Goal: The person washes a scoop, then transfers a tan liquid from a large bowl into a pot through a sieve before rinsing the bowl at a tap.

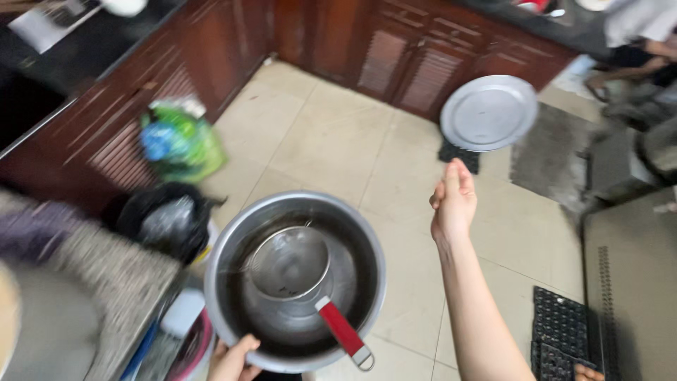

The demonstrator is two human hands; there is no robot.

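— What does the head camera show at the bottom of the frame?

— The left hand [233, 360] grips the near rim of a large steel bowl [229, 243], thumb curled over the edge and the fingers hidden under it, so the hand is clamped on the bowl. The bowl is held over the tiled floor [331, 141], just beside the speckled stone counter [120, 282] on the left.

— And inside the bowl?

— A round metal strainer [289, 262] lies in it, its red handle [338, 326] pointing toward the near rim and sticking out just past it, with a metal loop at the end.

— Where is the right hand?

— The right hand [453, 201] is raised in front, well to the right of the bowl, forearm stretched up from the bottom edge. The fingers are loosely spread and slightly curled, holding nothing. Just above it, apart from the fingertips, a flat round metal plate [488, 113] shows in the air, tilted with its face toward the camera, in front of the dark wooden cabinets [416, 63].

— Anything else about?

— A green and blue bag [180, 141] leans against the cabinets on the left, and a black bin bag [162, 219] sits just beside the counter's end. A dark mat [553, 152] lies on the floor at the right, and a black plastic grid [560, 328] near the lower right corner. Part of another person shows at the top right, too blurred to tell more.
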